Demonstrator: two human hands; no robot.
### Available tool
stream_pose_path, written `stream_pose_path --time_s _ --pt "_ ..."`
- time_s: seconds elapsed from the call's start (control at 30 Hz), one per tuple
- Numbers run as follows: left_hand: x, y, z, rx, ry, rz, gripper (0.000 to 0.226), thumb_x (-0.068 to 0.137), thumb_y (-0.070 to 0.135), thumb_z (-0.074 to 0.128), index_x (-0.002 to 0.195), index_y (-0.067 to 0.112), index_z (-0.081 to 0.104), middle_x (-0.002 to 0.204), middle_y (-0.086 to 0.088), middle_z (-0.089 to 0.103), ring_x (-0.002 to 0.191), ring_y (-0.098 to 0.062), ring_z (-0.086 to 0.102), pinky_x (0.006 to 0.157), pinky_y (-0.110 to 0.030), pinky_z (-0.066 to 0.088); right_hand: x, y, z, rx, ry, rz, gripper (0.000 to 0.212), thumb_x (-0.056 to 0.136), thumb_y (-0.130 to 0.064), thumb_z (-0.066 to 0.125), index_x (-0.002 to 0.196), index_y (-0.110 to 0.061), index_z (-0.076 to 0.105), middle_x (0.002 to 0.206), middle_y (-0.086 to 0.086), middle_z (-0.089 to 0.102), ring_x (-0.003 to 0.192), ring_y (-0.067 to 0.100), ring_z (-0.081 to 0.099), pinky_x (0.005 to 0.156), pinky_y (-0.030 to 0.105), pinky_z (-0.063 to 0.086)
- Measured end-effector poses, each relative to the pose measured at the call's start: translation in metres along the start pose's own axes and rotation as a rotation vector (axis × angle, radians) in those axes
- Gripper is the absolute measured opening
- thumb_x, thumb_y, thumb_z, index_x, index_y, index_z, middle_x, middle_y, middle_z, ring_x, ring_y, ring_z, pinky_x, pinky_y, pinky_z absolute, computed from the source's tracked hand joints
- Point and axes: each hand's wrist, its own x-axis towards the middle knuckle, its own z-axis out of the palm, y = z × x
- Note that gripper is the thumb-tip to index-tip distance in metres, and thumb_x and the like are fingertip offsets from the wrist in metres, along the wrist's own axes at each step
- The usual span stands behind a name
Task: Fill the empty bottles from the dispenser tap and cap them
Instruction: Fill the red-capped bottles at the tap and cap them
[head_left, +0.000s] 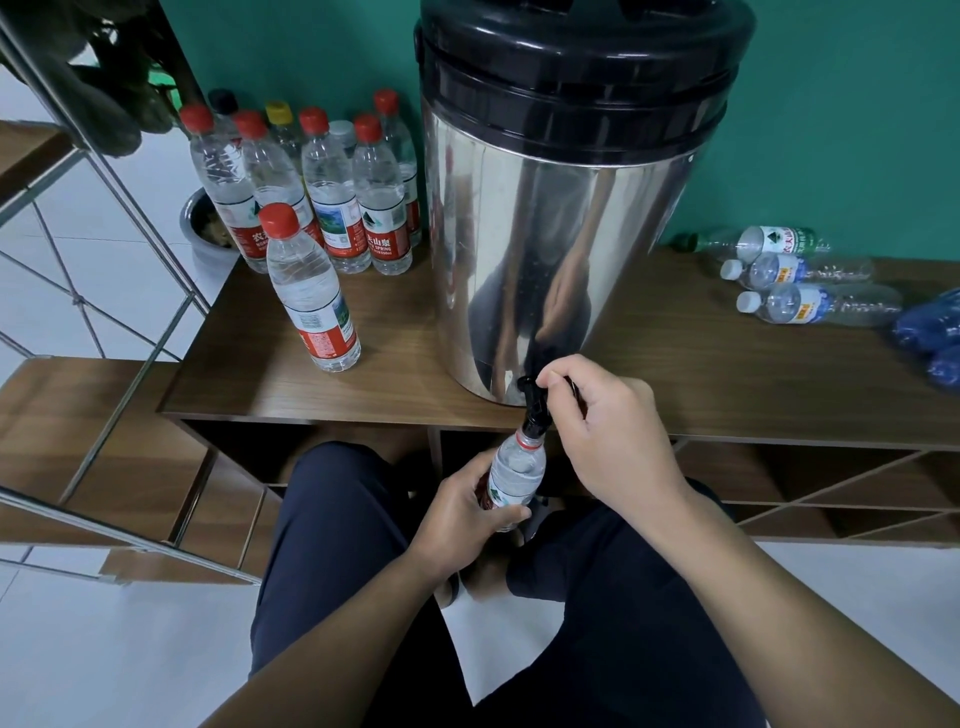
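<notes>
A tall steel dispenser (561, 234) with a black lid stands on the wooden cabinet top (395, 374). Its black tap (535, 410) juts over the front edge. My left hand (462, 514) grips a clear uncapped bottle (519, 470) with a red neck ring, its mouth right under the tap spout. My right hand (608, 431) is curled around the tap lever, with something dark red showing between its fingers. A full red-capped bottle (311, 291) stands alone to the left of the dispenser.
Several capped full bottles (322, 192) stand grouped at the back left against the green wall. Three empty bottles (800, 280) lie on their sides at the right, beside blue crumpled plastic (930, 327). A metal stair rail (104, 218) runs along the left. My knees fill the space below.
</notes>
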Motion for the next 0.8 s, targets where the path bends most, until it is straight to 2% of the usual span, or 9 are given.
stream_pose_path --time_s 0.13,0.23,0.33,0.43,0.53,0.63,0.73,0.8 --pt "0.001 -0.001 0.001 -0.006 0.004 -0.004 0.078 0.087 0.004 0.093 0.156 0.023 0.061 0.143 0.015 0.073 0.137 -0.005 0.066 0.114 -0.017 0.046 0.000 -0.003 0.001 -0.042 -0.031 -0.032 0.013 0.110 -0.015 0.063 0.109 -0.017 0.076 0.066 -0.013 0.057 0.059 0.007 0.054 0.058 0.014 0.034" --pt "0.001 -0.001 0.001 -0.010 -0.003 -0.006 0.079 0.087 0.004 0.093 0.156 0.023 0.061 0.144 0.014 0.073 0.138 -0.007 0.066 0.117 -0.022 0.048 0.000 -0.004 0.001 0.005 -0.059 -0.027 0.013 0.112 -0.024 0.063 0.112 -0.020 0.075 0.069 -0.014 0.062 0.065 0.010 0.059 0.062 0.018 0.038" --pt "0.001 -0.003 0.000 -0.022 -0.008 -0.014 0.079 0.087 0.003 0.093 0.156 0.024 0.061 0.142 0.012 0.074 0.136 -0.010 0.067 0.116 -0.024 0.049 -0.006 -0.004 -0.001 0.090 -0.079 -0.002 0.025 0.110 -0.038 0.065 0.121 -0.020 0.077 0.068 -0.021 0.059 0.069 0.006 0.061 0.069 0.013 0.040" --pt "0.002 -0.004 0.000 -0.022 -0.003 -0.014 0.080 0.086 0.004 0.094 0.155 0.024 0.061 0.142 0.013 0.074 0.137 -0.009 0.067 0.116 -0.021 0.048 -0.013 0.011 -0.006 0.128 -0.039 0.029 0.037 0.110 -0.047 0.055 0.126 -0.022 0.077 0.076 -0.017 0.065 0.076 0.012 0.067 0.076 0.020 0.048" --pt "0.002 -0.006 0.000 -0.021 -0.002 -0.025 0.079 0.085 0.004 0.094 0.154 0.025 0.062 0.140 0.013 0.075 0.134 -0.009 0.068 0.110 -0.018 0.049 -0.016 0.043 -0.007 0.063 0.036 0.079 0.028 0.115 -0.037 0.054 0.120 -0.024 0.078 0.079 -0.017 0.068 0.080 0.010 0.070 0.079 0.029 0.053" --pt "0.001 -0.006 0.000 -0.028 0.001 -0.032 0.078 0.086 0.003 0.094 0.153 0.024 0.063 0.137 0.011 0.077 0.131 -0.009 0.070 0.104 -0.014 0.051 -0.014 0.082 -0.003 -0.116 0.074 0.102 0.017 0.110 -0.028 0.068 0.122 -0.021 0.076 0.096 -0.013 0.068 0.079 0.008 0.064 0.080 0.041 0.059" --pt "0.000 -0.005 0.000 -0.042 0.002 -0.046 0.077 0.086 0.000 0.093 0.153 0.022 0.063 0.134 0.010 0.077 0.128 -0.010 0.071 0.097 -0.012 0.054 -0.008 0.108 0.001 -0.252 -0.024 0.123 0.040 0.103 -0.032 0.076 0.141 -0.020 0.071 0.121 -0.008 0.058 0.078 0.006 0.057 0.081 0.040 0.061" --pt "0.000 -0.004 0.000 -0.030 0.001 -0.040 0.077 0.086 0.001 0.093 0.154 0.023 0.063 0.136 0.011 0.077 0.130 -0.008 0.070 0.101 -0.012 0.052 -0.005 0.115 0.002 -0.299 -0.119 0.156 0.054 0.103 -0.038 0.077 0.152 -0.020 0.063 0.136 -0.006 0.053 0.095 0.014 0.062 0.089 0.038 0.060"
